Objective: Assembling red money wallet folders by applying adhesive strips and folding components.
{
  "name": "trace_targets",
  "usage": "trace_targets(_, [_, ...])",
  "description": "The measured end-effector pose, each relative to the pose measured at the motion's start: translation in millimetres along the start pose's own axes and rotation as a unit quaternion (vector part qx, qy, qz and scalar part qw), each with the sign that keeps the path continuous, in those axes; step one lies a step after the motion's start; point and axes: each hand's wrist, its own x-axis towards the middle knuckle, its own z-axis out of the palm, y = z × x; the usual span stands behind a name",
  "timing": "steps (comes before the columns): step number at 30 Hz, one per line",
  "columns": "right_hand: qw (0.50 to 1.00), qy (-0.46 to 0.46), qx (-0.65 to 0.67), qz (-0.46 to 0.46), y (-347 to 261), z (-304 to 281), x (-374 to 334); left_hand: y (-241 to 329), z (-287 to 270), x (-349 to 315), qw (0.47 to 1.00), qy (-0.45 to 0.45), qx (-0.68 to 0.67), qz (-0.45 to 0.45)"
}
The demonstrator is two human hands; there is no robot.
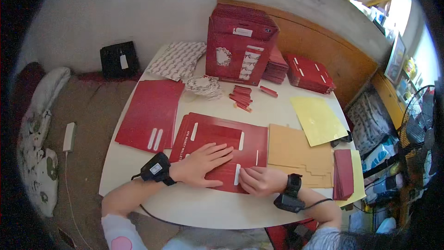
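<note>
A dark red printed card sheet (pixel 217 132) with white slot-like strips lies on top of a small stack of similar sheets, in front of me on the table. My left hand (pixel 200 164) rests flat on its middle, fingers spread. At its lower right part, my right hand (pixel 262 180) has its fingers curled together beside a white strip (pixel 237 174). Whatever those fingertips pinch, if anything, is hidden. Both wrists carry black strapped devices.
Left on the white table (pixel 185 208) lies another stack of red sheets (pixel 150 111). Tan cardboard (pixel 291 146) and yellow sheets (pixel 319 118) lie right. Behind stand a tall red box (pixel 238 46), a red card stack (pixel 310 72), a patterned pouch (pixel 178 60) and small red strips (pixel 241 96).
</note>
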Motion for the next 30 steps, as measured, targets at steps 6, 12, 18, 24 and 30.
trace_targets(6, [0.999, 0.005, -0.001, -0.047, 4.9, 7.2, 7.3, -5.3, 3.6, -2.8, 0.999, 0.034, -0.017, 0.008])
trace_targets(12, [0.997, 0.038, -0.020, -0.066, 7.5, 9.8, 8.8, -2.9, 7.7, -1.6, 0.999, 0.040, -0.023, 0.010])
trace_targets(18, [0.995, 0.023, -0.050, -0.080, 7.9, 7.0, 9.6, -3.6, 7.5, -0.8, 0.999, 0.034, -0.020, 0.008])
trace_targets(24, [1.000, 0.009, 0.007, -0.003, 5.0, 10.9, 7.1, -3.2, 5.6, -2.5, 0.998, 0.039, -0.039, 0.021])
trace_targets(30, [0.998, 0.016, 0.025, 0.050, 4.1, 12.4, 7.8, 2.7, -2.4, -5.7, 0.997, 0.072, 0.004, 0.035])
